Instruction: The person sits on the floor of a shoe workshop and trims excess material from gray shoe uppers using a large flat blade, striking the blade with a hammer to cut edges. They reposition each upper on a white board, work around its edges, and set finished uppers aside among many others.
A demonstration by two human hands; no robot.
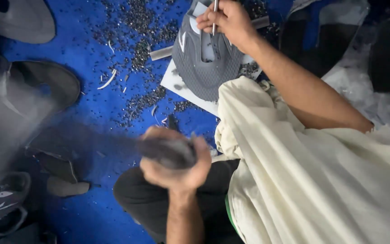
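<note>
My right hand point(225, 20) reaches to the top of the view and holds a thin metal rod point(215, 13) upright on a grey mesh shoe upper point(204, 63). The upper lies on a white board point(181, 86) on the blue floor point(91, 58). Nearer to me, my left hand point(174, 165) is closed round a dark grey object point(168, 152). It is smeared by motion into a long streak toward the left, so I cannot tell its shape. My cream garment point(303, 180) and dark trouser knee point(145, 199) fill the lower right.
Small dark punched bits point(136, 40) and white slivers point(109, 80) litter the blue floor. More grey shoe uppers lie at the left edge point(5, 199) and top left point(23, 18). A dark flat piece point(50, 81) lies at the left. Black and white sheets point(362, 58) lie at the right.
</note>
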